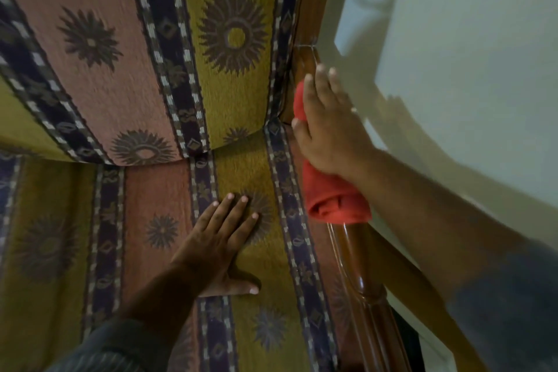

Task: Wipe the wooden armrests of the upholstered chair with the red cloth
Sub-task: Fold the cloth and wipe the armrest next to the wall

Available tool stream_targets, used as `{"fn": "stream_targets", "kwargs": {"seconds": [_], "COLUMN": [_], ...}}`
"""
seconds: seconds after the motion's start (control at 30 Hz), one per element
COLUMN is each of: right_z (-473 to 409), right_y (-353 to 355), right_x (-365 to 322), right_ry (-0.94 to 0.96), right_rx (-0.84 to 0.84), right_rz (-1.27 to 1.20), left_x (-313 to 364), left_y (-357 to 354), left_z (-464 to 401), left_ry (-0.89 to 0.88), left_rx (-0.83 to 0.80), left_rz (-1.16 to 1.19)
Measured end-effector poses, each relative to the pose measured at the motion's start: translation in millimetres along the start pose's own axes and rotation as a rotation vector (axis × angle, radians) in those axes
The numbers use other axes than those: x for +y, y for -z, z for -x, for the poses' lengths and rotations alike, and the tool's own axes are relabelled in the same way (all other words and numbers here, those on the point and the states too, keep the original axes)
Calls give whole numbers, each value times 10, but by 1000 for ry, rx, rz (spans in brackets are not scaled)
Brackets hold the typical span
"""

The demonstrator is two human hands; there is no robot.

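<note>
A: Lying along the right wooden armrest (pixel 359 269), the red cloth (pixel 333 193) is bunched into a loose roll, its near end open like a tube.

B: Which hand has it?

A: The right hand (pixel 327 133). It presses flat on top of the cloth, fingers stretched toward the far end of the armrest, thumb on the seat side. The palm pins the cloth down rather than gripping round it; red shows beyond the fingers and behind the wrist.

B: And the armrest itself?

A: Glossy dark brown wood, turned and grooved, running from the near right corner up to the chair's back frame. The near part is bare and catches the light.

B: The left hand?

A: The left hand (pixel 225 238) is spread wide, empty, palm down on the seat cushion (pixel 151 220), well left of the cloth, on a mustard stripe.

B: What about the upholstery?

A: Stripes of mustard, salmon and dark blue with sunburst motifs, on both seat and backrest (pixel 120 39).

B: Anything to the right?

A: A pale wall (pixel 468 39), just beside the armrest.
</note>
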State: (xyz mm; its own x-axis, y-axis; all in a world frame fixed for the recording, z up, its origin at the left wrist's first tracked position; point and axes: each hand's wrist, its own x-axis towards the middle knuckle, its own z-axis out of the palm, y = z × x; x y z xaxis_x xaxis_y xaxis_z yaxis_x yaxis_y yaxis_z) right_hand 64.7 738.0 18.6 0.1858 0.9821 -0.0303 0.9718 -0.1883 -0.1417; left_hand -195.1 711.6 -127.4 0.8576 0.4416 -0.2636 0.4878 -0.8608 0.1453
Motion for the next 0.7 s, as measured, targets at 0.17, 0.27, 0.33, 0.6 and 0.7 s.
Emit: {"fn": "stream_targets", "kwargs": {"seconds": [0.17,0.27,0.33,0.6,0.7], "right_z": [-666,-588,-506,149,408], "right_y": [73,45,59,12,-7], "right_x": [8,11,-5,14,9], "right_ry": [-2,38,55,112,96], "right_rx": [27,22,7,-42,-67], "right_rz": [30,62,84,24,-35], "left_x": [-43,-54,-42,-50,-53], "left_y": [-71,-86,-70,-67,-74], "left_z": [-16,-11,-15,-33,-41], "left_ry": [6,5,4,14,16], "left_rx": [9,6,2,3,-5], "left_rz": [-17,-14,-11,-36,-55]}}
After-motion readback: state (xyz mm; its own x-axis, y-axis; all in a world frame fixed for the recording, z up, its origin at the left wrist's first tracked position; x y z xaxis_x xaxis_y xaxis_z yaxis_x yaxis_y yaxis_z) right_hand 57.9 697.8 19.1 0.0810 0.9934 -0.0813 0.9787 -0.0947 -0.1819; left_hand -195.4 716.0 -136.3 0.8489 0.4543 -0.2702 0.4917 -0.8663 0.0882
